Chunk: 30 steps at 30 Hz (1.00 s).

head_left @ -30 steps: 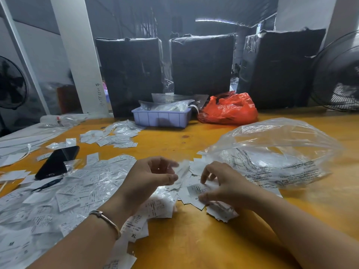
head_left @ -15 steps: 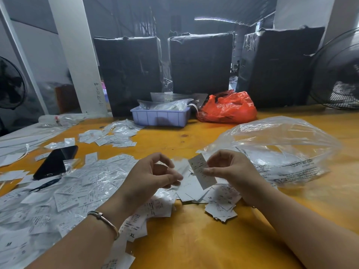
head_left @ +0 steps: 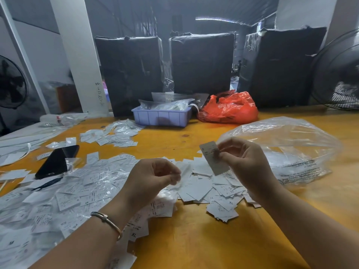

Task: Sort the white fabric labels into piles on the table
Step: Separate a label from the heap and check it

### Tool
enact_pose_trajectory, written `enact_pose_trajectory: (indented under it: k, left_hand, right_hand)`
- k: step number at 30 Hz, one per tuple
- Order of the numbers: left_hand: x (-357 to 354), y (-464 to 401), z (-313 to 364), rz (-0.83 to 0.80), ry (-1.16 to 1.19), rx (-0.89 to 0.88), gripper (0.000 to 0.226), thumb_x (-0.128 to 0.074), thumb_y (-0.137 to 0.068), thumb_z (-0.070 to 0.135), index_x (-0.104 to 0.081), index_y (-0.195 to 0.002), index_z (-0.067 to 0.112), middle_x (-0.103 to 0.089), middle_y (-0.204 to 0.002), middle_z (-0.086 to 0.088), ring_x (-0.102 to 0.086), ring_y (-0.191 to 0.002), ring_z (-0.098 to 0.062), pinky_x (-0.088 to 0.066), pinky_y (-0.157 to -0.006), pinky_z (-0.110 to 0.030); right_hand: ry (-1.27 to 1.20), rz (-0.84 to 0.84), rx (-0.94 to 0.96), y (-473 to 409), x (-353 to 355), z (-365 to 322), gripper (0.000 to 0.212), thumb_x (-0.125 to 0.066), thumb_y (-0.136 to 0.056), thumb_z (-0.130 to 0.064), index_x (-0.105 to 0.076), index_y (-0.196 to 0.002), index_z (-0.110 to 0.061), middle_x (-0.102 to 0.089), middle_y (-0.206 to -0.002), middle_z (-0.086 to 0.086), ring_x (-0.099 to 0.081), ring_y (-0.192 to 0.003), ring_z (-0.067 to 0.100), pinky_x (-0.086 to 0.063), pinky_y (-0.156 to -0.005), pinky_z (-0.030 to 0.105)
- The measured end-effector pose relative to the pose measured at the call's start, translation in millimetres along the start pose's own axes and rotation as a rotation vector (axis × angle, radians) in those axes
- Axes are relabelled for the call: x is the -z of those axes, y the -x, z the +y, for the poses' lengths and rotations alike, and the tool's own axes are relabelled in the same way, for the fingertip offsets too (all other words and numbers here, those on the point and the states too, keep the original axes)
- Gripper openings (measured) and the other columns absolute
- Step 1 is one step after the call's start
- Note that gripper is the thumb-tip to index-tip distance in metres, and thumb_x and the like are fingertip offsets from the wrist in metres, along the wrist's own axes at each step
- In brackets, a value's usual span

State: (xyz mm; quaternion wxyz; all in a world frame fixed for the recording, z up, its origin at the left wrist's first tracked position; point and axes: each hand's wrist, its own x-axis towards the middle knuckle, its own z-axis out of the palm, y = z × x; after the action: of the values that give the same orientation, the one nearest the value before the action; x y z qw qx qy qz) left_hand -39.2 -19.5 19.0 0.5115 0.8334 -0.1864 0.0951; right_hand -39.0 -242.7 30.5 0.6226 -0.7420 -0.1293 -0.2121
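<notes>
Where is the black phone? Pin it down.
In the head view the black phone lies on the left side of the yellow table, at the far-left edge of the big spread of white labels, well left of the left hand.

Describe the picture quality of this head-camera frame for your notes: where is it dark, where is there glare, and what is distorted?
Head view: the background behind the black bales is dim; the clear bag and the sleeved labels at left show glare; the wide lens bends the pillar and edges; the label held by the right hand looks soft.

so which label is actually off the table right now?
The label pinched in the right hand, raised above the heap; all others lie flat on the table.
</notes>
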Motion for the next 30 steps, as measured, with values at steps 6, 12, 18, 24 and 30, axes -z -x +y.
enact_pose_trajectory:
  k: [6,12,18,24,30]
  left_hand:
    - [-1,1,3,0.000,-0.024,-0.037,0.011,-0.079,-0.075,0.010,-0.075,-0.080,0.019,-0.074,-0.078,0.004,-0.070,-0.074,-0.011,-0.057,-0.073,-0.021]
    - [-1,3,5,-0.013,0.004,-0.081,0.011,-0.080,-0.073,0.011,-0.074,-0.080,0.018,-0.075,-0.079,0.003,-0.071,-0.076,-0.013,-0.057,-0.073,-0.020]
    - [-1,4,6,-0.039,0.006,-0.134,0.011,-0.080,-0.072,0.013,-0.074,-0.081,0.016,-0.074,-0.080,0.003,-0.071,-0.077,-0.013,-0.055,-0.071,-0.016]
    - [-1,4,7,-0.030,0.010,-0.148,0.012,-0.079,-0.071,0.016,-0.075,-0.082,0.015,-0.074,-0.080,0.002,-0.071,-0.079,-0.014,-0.057,-0.074,-0.020]
    - [-1,4,8,-0.029,0.018,-0.159,0.017,-0.077,-0.068,0.024,-0.074,-0.082,0.016,-0.074,-0.081,0.003,-0.071,-0.080,-0.014,-0.057,-0.075,-0.021]
  right_hand:
    - [0.233,-0.012,0.266,10,1,-24,0.020,-0.069,-0.075,-0.001,-0.073,-0.083,-0.018,-0.069,-0.078,-0.007,-0.065,-0.074,0.007,-0.054,-0.064,0.019]
    - [0.173,-0.177,0.256,13,0,-31,0.022,-0.069,-0.079,-0.001,-0.075,-0.085,-0.021,-0.065,-0.072,-0.009,-0.060,-0.068,0.009,-0.046,-0.055,0.018]
    - [0.141,-0.204,0.219,14,-2,-31,0.019,-0.069,-0.081,-0.008,-0.073,-0.083,-0.026,-0.069,-0.074,-0.010,-0.064,-0.078,0.016,-0.054,-0.064,0.030]
    - [0.162,-0.205,0.211,13,-1,-30,0.016,-0.069,-0.081,-0.008,-0.074,-0.083,-0.023,-0.068,-0.075,-0.011,-0.064,-0.079,0.014,-0.054,-0.061,0.026]
    - [0.169,-0.214,0.193,13,-1,-29,0.017,-0.069,-0.079,-0.009,-0.074,-0.080,-0.025,-0.070,-0.074,-0.010,-0.065,-0.078,0.016,-0.056,-0.064,0.033]
